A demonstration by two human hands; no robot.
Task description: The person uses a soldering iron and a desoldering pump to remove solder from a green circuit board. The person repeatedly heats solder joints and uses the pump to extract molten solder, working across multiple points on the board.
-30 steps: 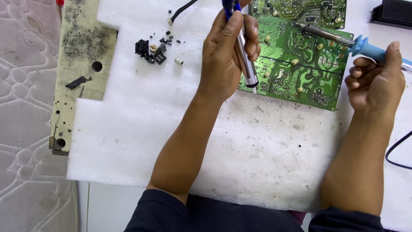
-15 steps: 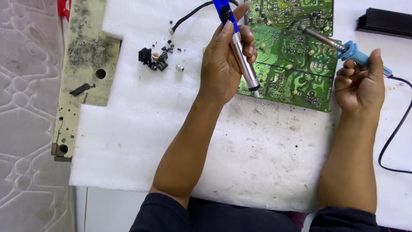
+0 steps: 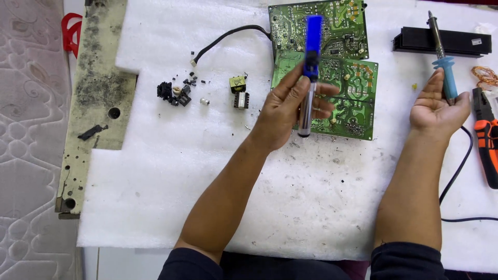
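Note:
My left hand (image 3: 288, 109) grips a desoldering pump (image 3: 309, 72) with a blue top and a metal barrel, held nearly upright, its tip just above the front left edge of a green circuit board (image 3: 347, 88). My right hand (image 3: 438, 106) lies palm up to the right of the board, fingers loosely spread, with the blue handle of a soldering iron (image 3: 442, 62) resting against its fingers. The iron's metal tip points away from me toward a black bar (image 3: 441, 42).
Small removed parts (image 3: 179, 93) and a yellow transformer (image 3: 238, 84) lie on the white foam sheet (image 3: 207, 181). A black wire (image 3: 228, 37) runs from the board. A dirty beige panel (image 3: 98, 98) lies left. Orange-black pliers (image 3: 487, 140) and a black cord (image 3: 456, 176) lie right.
My right hand pulled the soldering iron off the board and moved it right, opening its grip. My left hand lifted the pump's tip off the board toward its edge.

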